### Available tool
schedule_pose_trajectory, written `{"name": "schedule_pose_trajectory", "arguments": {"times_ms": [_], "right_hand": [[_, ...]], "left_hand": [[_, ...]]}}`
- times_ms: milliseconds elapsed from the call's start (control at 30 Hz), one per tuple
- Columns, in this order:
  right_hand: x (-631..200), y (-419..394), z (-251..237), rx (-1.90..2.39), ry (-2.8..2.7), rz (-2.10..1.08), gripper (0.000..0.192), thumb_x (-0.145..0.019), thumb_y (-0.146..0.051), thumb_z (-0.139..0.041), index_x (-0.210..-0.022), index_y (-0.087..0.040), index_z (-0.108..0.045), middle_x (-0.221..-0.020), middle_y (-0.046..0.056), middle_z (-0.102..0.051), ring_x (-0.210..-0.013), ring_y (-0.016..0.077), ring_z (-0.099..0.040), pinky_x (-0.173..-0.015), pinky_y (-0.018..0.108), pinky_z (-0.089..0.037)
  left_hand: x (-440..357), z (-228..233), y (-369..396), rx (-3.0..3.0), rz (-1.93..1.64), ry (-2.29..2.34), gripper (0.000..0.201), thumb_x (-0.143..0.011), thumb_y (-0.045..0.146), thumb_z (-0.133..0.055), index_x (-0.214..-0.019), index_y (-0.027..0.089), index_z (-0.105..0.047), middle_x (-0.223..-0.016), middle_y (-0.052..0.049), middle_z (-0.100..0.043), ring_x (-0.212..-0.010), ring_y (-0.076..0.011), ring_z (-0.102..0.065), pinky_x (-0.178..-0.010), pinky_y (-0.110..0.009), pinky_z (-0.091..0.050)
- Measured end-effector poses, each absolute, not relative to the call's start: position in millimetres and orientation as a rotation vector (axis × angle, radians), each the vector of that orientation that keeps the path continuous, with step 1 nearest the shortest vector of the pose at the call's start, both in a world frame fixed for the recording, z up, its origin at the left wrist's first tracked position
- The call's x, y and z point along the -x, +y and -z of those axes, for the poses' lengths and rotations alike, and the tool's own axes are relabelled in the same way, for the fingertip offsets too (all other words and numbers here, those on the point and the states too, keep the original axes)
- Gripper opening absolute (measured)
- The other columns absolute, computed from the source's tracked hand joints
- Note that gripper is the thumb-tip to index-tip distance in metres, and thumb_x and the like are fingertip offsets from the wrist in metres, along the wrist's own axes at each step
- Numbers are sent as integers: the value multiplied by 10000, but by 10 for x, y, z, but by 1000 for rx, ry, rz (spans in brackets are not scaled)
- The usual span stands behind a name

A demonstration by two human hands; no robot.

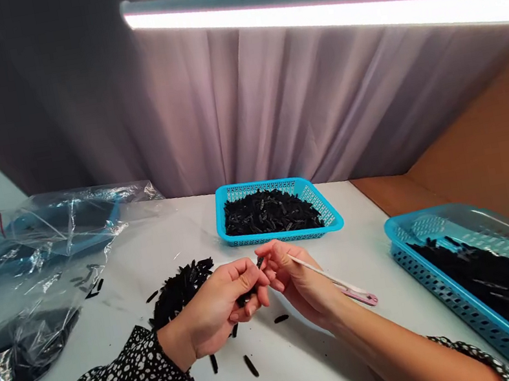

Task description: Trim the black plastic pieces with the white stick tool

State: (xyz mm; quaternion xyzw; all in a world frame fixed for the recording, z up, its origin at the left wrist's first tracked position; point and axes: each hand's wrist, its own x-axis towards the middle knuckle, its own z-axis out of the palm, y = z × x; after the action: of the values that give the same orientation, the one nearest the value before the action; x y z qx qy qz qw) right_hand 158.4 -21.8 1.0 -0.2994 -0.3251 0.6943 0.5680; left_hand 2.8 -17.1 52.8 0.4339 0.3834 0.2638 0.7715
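In the middle of the head view my hands meet above the white table. My left hand is closed around small, long black pieces, partly hidden by the fingers. My right hand is closed too, its fingertips by a small dark piece at the left fingertips. A slim pale tool with a pinkish rear end lies along the right hand, between thumb and forefinger; its front end is hidden. Beside and behind my left wrist is a pile of black pieces.
A blue basket of black pieces stands at the back. Another blue basket stands at the right, heaped with black pieces. Clear plastic bags lie at the left. Loose pieces lie near the front. A lit tube lamp hangs above.
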Motion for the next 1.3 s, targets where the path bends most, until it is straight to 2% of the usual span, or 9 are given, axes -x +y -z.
{"name": "schedule_pose_trajectory", "arguments": {"times_ms": [167,467,667,800,900,1300], "right_hand": [[-1577,-257,30,674,-741,-1690,417,-705,-574,-790,-809,-181,-699,-591,-16,-568,-496,99,-436,-527,251,-383],[-1558,-310,-11,696,-731,-1738,325,-665,-455,-854,-749,-194,-680,-573,-29,-560,-524,133,-524,-585,287,-384],[-1552,-347,-47,653,-704,-1790,320,-728,-463,-799,-690,-181,-654,-582,-23,-530,-547,141,-552,-605,286,-387],[-1546,-368,-53,641,-696,-1833,346,-756,-482,-771,-664,-177,-635,-588,-25,-496,-547,128,-521,-608,278,-394],[-1550,-374,-63,650,-690,-1822,344,-742,-481,-786,-680,-170,-652,-607,-23,-502,-552,113,-491,-587,261,-368],[-1556,-374,-71,564,-719,-1824,272,-756,-440,-788,-789,-187,-693,-639,-23,-539,-565,120,-543,-603,257,-371]], "left_hand": [[-10,-497,-160,-973,-534,853,349,-807,464,-708,-768,142,-580,-678,-13,-581,-489,-50,-353,-453,-216,-123],[-23,-498,-157,-1015,-522,891,345,-803,469,-710,-755,146,-599,-660,-6,-582,-509,-59,-375,-490,-202,-206],[-42,-549,-181,-1050,-556,865,336,-820,456,-696,-735,152,-579,-643,-1,-579,-503,-60,-369,-475,-199,-208],[-61,-569,-197,-1080,-593,855,330,-826,427,-695,-693,156,-562,-647,-7,-585,-488,-61,-363,-453,-206,-200],[-65,-557,-201,-1113,-616,860,324,-830,421,-691,-689,162,-556,-638,-4,-581,-475,-61,-355,-443,-210,-190],[-47,-520,-196,-1207,-637,842,228,-885,320,-603,-723,163,-571,-629,2,-574,-481,-64,-372,-449,-204,-232]]}}
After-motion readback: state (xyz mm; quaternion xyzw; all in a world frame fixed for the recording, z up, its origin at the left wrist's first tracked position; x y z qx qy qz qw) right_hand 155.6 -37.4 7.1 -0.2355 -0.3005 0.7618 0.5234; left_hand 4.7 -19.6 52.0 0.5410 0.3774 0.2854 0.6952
